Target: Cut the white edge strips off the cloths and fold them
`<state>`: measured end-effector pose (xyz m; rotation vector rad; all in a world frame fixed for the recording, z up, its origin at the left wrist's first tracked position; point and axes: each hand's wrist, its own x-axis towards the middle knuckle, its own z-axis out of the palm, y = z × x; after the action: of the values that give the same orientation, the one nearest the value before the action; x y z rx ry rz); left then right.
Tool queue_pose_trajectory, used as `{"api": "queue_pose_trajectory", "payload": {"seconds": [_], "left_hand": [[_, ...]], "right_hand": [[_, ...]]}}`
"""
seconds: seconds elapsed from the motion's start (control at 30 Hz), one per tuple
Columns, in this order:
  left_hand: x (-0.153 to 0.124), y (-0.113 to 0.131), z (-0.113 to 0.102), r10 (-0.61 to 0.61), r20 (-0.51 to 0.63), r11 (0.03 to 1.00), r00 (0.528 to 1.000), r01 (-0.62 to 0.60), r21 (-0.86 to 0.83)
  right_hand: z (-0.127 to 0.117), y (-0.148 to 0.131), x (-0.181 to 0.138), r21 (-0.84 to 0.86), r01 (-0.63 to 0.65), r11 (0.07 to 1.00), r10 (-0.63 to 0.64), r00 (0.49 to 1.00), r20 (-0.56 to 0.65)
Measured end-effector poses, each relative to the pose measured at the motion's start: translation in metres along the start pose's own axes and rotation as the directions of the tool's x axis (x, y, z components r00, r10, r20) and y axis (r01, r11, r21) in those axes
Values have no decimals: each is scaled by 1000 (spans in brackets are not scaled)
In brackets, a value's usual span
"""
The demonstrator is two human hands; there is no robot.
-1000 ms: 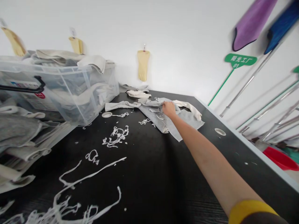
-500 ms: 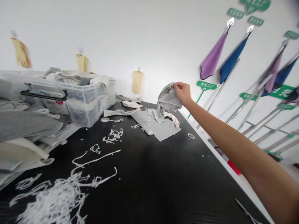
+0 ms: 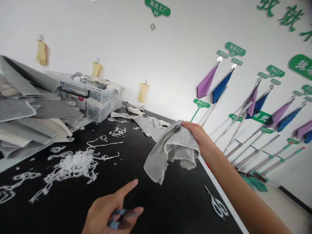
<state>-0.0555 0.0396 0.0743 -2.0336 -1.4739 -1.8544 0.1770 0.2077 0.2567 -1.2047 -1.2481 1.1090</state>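
A: Right hand (image 3: 196,135)?
B: Pinching the gray cloth (image 3: 168,152) at its top edge. Cloth's lifted over the black table (image 3: 134,149), hanging crumpled, lower corner toward the left hand.
A: Left hand (image 3: 109,211)?
B: Low, near the cloth but apart from it. Index and thumb spread. Small bluish thing (image 3: 117,218) by the palm, too blurred to name; can't tell if the other fingers grip it.
A: Clutter around?
B: Pile of white thread (image 3: 75,165) left of that hand, loose strands round it. Scissors (image 3: 216,204) lie by the right table edge, beside the right forearm.
A: Anything blocked?
B: Held cloth partly hides the flat cloth pieces (image 3: 143,125) farther back on the table.
A: Left side?
B: Heap of gray and cream fabric (image 3: 36,126) in front of a see-through bin (image 3: 96,105), covering part of it. Bin's full of cloth, some over the rim.
A: Wall?
B: Yellow gloves (image 3: 143,92) hung up behind the table. To the right, purple cloth (image 3: 207,83) and blue cloth (image 3: 221,86) on hooks, long poles (image 3: 234,128) leaning, green signs (image 3: 235,49) above.
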Motion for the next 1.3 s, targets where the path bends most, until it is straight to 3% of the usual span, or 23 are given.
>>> {"api": "queue_pose_trajectory", "payload": {"seconds": [0.1, 0.2, 0.3, 0.43, 0.57, 0.7, 0.8, 0.9, 1.03, 1.13, 1.3], "left_hand": [[29, 20, 24, 78, 61, 994, 995, -73, -87], [54, 30, 49, 13, 234, 997, 972, 5, -74], [68, 27, 68, -46, 326, 998, 944, 61, -35], [78, 15, 72, -119, 337, 978, 934, 169, -122], [92, 13, 67, -149, 312, 952, 938, 221, -209], [108, 18, 71, -91, 312, 976, 946, 146, -159], [118, 24, 76, -10, 331, 996, 944, 37, -77], [127, 30, 80, 51, 373, 999, 926, -49, -14], [134, 43, 86, 95, 415, 988, 905, -136, 70], [135, 53, 91, 134, 428, 967, 894, -212, 140], [136, 64, 89, 227, 463, 910, 857, -356, 212]], "right_hand": [[2, 19, -19, 46, -76, 996, 75, 997, 25], [2, 37, -23, 84, -142, 986, 139, 989, 45], [0, 52, -23, 108, -181, 978, 177, 983, 42], [-7, 68, -30, 113, -243, 963, 225, 963, 147], [-19, 77, -41, 37, -188, 982, 171, 945, 279], [-31, 86, -50, -48, -112, 993, 120, 969, 217], [-35, 96, -63, -175, -5, 985, 36, 984, 173], [-34, 104, -81, -334, 202, 921, -169, 978, 123], [-14, 109, -107, -524, 436, 732, -468, 880, 78], [6, 112, -116, -575, 483, 660, -591, 807, 0], [15, 121, -115, -617, 432, 657, -668, 713, -212]]}}
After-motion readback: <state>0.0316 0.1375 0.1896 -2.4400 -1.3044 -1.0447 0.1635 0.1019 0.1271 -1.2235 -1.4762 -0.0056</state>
